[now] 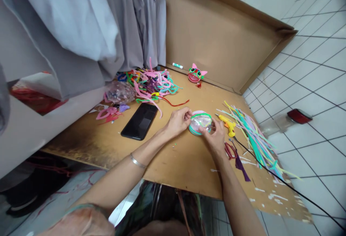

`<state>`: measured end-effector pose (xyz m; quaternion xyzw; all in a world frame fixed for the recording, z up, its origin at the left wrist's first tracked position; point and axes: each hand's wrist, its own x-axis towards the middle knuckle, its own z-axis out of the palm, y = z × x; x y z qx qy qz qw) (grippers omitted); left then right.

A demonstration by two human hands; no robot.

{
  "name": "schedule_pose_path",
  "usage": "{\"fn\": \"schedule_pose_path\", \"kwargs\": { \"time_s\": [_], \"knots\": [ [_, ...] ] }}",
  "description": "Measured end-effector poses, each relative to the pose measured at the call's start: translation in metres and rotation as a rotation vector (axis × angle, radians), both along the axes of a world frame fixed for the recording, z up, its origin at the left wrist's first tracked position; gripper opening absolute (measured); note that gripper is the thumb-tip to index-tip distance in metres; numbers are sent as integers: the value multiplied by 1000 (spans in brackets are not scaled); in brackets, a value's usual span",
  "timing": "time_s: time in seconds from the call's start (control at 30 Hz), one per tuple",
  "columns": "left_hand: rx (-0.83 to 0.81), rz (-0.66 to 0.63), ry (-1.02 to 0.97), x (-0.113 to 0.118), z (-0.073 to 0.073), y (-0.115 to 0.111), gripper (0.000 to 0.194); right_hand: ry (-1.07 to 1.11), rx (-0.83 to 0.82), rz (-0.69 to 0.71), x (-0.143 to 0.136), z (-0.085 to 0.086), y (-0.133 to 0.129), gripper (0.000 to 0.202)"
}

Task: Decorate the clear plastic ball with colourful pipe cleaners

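A clear round plastic ball (201, 122) rests at the middle of the table, with a green pipe cleaner (202, 114) laid over its upper side and a turquoise one around its lower rim. My left hand (178, 121) is closed in a pinch at the ball's left edge, where the green pipe cleaner ends. My right hand (214, 135) grips the ball from the right, thumb on its near side. Just right of that hand lie a yellow glue gun (227, 125) and red-handled scissors (230, 151).
Loose pipe cleaners (251, 138) lie at the right; a tangled heap (154, 81) sits at the back left. A black phone (140, 121) lies left of my hands. A decorated cat-eared face (196, 73) stands by the cardboard wall (211, 30). The glue gun's cord (281, 180) trails right.
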<state>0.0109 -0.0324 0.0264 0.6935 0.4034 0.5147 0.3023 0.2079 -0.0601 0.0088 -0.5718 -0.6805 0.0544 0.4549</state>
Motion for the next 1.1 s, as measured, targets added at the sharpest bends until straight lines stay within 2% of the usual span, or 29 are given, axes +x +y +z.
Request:
{"fn": "schedule_pose_path", "kwargs": {
  "time_s": [0.2,0.5,0.83,1.1],
  "knots": [
    [-29,34,58,0,-5,4,14,-16,25,-34,-5,-1,-3,66],
    [-87,98,213,-6,1,1,18,-151,114,-102,-24,7,-16,64],
    [-74,130,190,-6,0,-1,15,-288,184,-171,-30,0,-19,63],
    [-198,100,15,-4,5,0,12,-275,69,-160,-25,6,-19,63]
  ]
}}
